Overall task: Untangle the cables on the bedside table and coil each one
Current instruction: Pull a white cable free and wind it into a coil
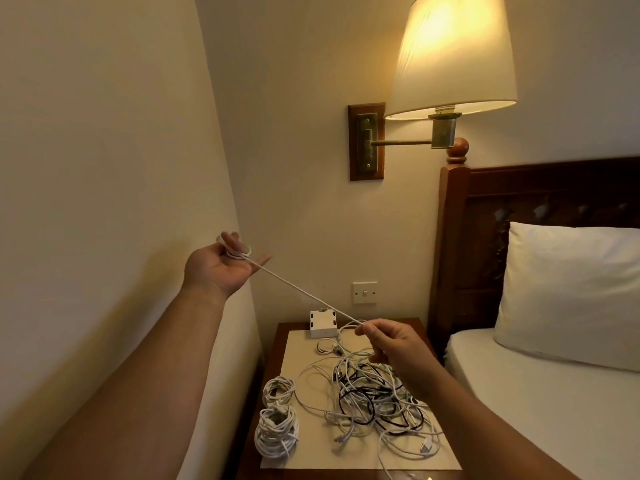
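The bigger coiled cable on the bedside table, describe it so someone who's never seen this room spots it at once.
Start at the wooden bedside table beside the bed, topped with a cream mat. Along the mat's left edge lie two wound white coils, left of the loose tangle. The bigger coil is the front one, fatter than the smaller coil behind it.

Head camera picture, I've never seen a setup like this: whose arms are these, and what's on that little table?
No machine here: a person wears a camera on the head, so you look forward and down along their own arms. The left hand has a white cable looped round its fingers; the right hand pinches the same cable lower down, taut between them. Below, on the bedside table, lie a tangle of white and black cables, two wound coils and a small white box.
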